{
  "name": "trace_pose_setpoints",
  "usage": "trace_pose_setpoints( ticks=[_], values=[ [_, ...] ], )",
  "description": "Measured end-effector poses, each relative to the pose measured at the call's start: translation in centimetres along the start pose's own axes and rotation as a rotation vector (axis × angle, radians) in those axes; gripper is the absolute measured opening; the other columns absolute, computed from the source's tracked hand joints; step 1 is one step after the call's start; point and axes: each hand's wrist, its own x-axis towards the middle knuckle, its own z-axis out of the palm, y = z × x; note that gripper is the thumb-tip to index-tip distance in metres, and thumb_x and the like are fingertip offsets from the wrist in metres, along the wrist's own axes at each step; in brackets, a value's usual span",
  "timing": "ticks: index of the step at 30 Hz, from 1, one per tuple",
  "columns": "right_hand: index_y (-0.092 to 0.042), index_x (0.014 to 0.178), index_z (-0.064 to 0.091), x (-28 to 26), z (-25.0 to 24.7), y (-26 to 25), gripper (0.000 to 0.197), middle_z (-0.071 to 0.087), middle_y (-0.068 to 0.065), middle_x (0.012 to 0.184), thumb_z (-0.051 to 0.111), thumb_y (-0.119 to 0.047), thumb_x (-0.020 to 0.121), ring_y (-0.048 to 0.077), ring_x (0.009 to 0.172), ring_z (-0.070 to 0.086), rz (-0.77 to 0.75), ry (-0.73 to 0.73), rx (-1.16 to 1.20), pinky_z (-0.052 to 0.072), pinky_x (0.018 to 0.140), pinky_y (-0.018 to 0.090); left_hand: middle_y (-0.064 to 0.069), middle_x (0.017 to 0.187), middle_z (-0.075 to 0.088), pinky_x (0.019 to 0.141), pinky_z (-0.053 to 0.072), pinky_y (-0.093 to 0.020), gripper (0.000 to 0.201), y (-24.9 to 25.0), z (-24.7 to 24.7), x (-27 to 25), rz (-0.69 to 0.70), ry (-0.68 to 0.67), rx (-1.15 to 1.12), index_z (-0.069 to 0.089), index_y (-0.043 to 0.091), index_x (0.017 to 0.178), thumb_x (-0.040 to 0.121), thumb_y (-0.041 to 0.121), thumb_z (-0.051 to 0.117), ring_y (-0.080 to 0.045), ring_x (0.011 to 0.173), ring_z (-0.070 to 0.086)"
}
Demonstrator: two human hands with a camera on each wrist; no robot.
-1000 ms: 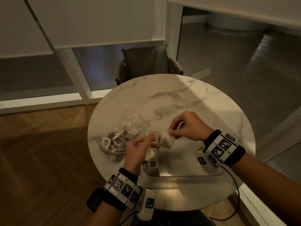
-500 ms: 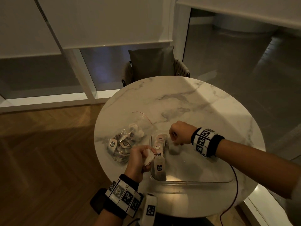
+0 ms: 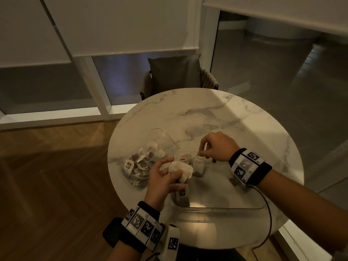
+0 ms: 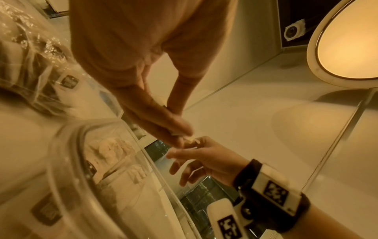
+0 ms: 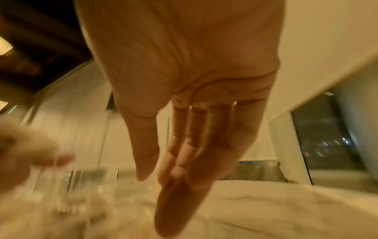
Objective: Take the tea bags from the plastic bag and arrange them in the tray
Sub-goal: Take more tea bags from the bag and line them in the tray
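Left of centre in the head view, plastic bag of tea bags lying on the marble table. Just right of it, left hand curled around a crumpled white tea bag above the clear tray. Further right, right hand over the tray's far edge, fingertips apparently pinching something small; cannot tell what.

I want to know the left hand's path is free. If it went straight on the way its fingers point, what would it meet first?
Probably the right hand: in the left wrist view the left hand, gripping a tea bag, points at its fingertips, nearly touching. Depth is unclear.
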Motion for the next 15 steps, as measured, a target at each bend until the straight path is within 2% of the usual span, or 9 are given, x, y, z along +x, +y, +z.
trace_pose_setpoints(
  ticks=[2, 4, 6, 9, 12, 15],
  values=[
    [-0.012, 0.085, 0.073, -1.5, -0.2, -0.2, 0.031, 0.074, 0.003, 0.068, 0.07, -0.043, 0.087, 0.017, 0.053, 0.069, 0.058, -0.081, 0.309, 0.056, 0.056, 0.028, -0.02, 0.097, 0.074, 0.061, 0.062, -0.041, 0.036, -0.2, 0.2, 0.1, 0.033, 0.005, -0.009, 0.057, 0.012, 0.116, 0.086, -0.007, 0.066, -0.034, 0.078, 0.073],
    [-0.006, 0.089, 0.075, -2.9, 0.1, -0.4, 0.041, 0.075, 0.012, 0.075, 0.069, -0.047, 0.085, 0.02, 0.055, 0.069, 0.078, -0.21, 0.521, 0.055, 0.053, 0.024, -0.017, 0.092, 0.075, 0.06, 0.062, -0.04, 0.03, -0.3, 0.6, 0.2, 0.055, 0.003, -0.024, 0.054, 0.008, 0.112, 0.088, -0.004, 0.066, -0.032, 0.077, 0.074],
    [-0.007, 0.088, 0.075, -4.1, 1.1, -0.5, 0.033, 0.074, 0.016, 0.081, 0.073, -0.039, 0.083, 0.019, 0.058, 0.068, 0.035, -0.256, 0.66, 0.054, 0.054, 0.022, -0.016, 0.091, 0.075, 0.059, 0.061, -0.037, 0.023, -0.4, 1.0, 0.3, 0.069, -0.004, -0.019, 0.051, 0.007, 0.106, 0.09, 0.0, 0.065, -0.029, 0.076, 0.073],
    [-0.003, 0.085, 0.073, -5.0, 2.7, -0.3, 0.014, 0.072, 0.015, 0.076, 0.077, -0.016, 0.082, 0.017, 0.058, 0.069, -0.012, -0.13, 0.868, 0.053, 0.054, 0.021, -0.018, 0.093, 0.074, 0.062, 0.061, -0.033, 0.012, -0.5, 1.6, 0.4, 0.089, -0.004, -0.013, 0.051, 0.007, 0.096, 0.092, 0.004, 0.063, -0.023, 0.077, 0.073],
    [0.014, 0.091, 0.068, -5.4, 3.7, -0.3, 0.022, 0.07, 0.018, 0.07, 0.076, -0.002, 0.079, 0.017, 0.053, 0.069, 0.031, 0.025, 1.042, 0.052, 0.05, 0.019, -0.021, 0.097, 0.072, 0.065, 0.061, -0.031, 0.009, -0.6, 1.7, 0.5, 0.089, -0.02, -0.043, 0.054, 0.004, 0.094, 0.093, 0.007, 0.062, -0.025, 0.08, 0.073],
    [0.014, 0.09, 0.067, -5.7, 3.8, -0.4, 0.021, 0.068, 0.017, 0.066, 0.077, 0.006, 0.074, 0.017, 0.05, 0.067, 0.048, 0.147, 1.172, 0.052, 0.048, 0.019, -0.024, 0.101, 0.071, 0.068, 0.06, -0.03, 0.015, -0.7, 1.7, 0.5, 0.066, -0.048, -0.043, 0.061, -0.003, 0.099, 0.095, 0.011, 0.062, -0.034, 0.084, 0.074]
  ],
)
